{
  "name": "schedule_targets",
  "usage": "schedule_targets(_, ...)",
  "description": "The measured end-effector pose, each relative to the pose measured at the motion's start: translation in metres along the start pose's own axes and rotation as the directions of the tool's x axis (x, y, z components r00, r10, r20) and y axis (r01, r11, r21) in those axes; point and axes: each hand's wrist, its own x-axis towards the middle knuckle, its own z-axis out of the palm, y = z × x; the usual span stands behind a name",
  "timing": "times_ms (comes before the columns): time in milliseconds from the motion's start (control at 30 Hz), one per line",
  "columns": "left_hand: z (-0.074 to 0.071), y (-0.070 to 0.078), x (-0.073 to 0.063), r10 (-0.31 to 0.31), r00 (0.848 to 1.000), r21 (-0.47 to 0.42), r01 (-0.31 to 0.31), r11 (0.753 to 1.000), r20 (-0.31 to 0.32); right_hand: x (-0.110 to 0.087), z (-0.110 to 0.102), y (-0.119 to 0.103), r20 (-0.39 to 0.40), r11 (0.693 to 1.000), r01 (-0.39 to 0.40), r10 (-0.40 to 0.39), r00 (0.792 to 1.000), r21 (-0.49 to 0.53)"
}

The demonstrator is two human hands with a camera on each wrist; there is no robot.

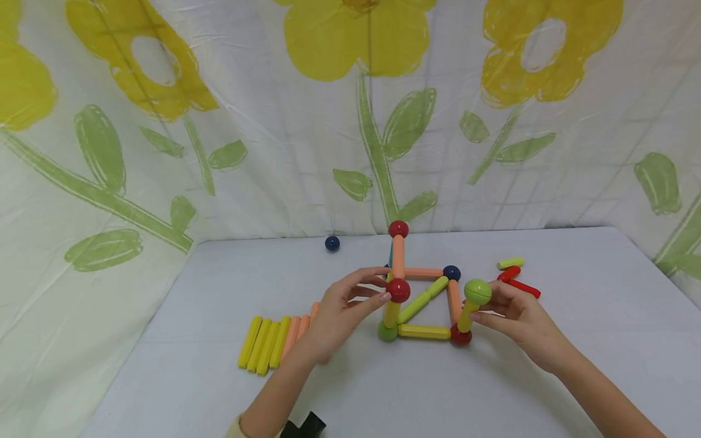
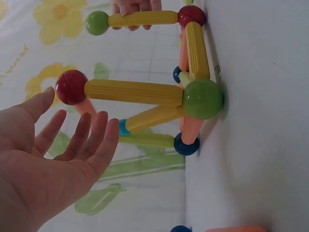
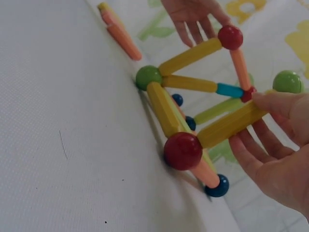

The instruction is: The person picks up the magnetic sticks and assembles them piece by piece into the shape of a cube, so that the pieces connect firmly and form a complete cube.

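Note:
A frame of coloured rods and balls stands on the table. At its front left, a red ball (image 1: 398, 290) tops an upright yellow rod (image 2: 135, 92) that rises from a green ball (image 2: 203, 99). My left hand (image 1: 342, 307) has its thumb tip at this red ball, its other fingers loosely spread beside the frame. On the right side, my right hand (image 1: 526, 325) pinches an upright yellow rod (image 3: 234, 125) between thumb and fingers. That rod joins a red ball (image 3: 183, 151) below to a light green ball (image 1: 477, 292) above.
Yellow rods (image 1: 263, 344) and peach rods (image 1: 292, 334) lie in a row left of the frame, partly behind the left forearm. A dark blue ball (image 1: 332, 243) sits near the back edge. Red rods (image 1: 524, 288) and a lime rod (image 1: 510, 263) lie behind the right hand.

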Motion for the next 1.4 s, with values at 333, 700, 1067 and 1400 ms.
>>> schedule_targets(333, -0.034, -0.003, -0.004, -0.086, 0.996, 0.128, 0.085, 0.988, 0.003, 0.000, 0.000, 0.000, 0.003, 1.000, -0.006, 0.006, 1.000, -0.001)
schedule_targets(700, -0.076, -0.030, -0.010, -0.315, 0.916, 0.471, 0.169, 0.866, 0.251, 0.000, 0.001, 0.000, 0.003, 1.000, -0.010, 0.010, 1.000, 0.003)
schedule_targets(1067, -0.070, -0.038, -0.010, -0.369, 0.869, 0.627, 0.091, 0.773, 0.329, 0.000, 0.000, 0.001, 0.007, 1.000, -0.006, 0.006, 1.000, 0.002)
schedule_targets(1400, -0.072, -0.045, -0.006, -0.337, 0.883, 0.558, 0.107, 0.823, 0.326, 0.000, -0.001, 0.002, 0.015, 1.000, 0.012, -0.012, 1.000, 0.008)
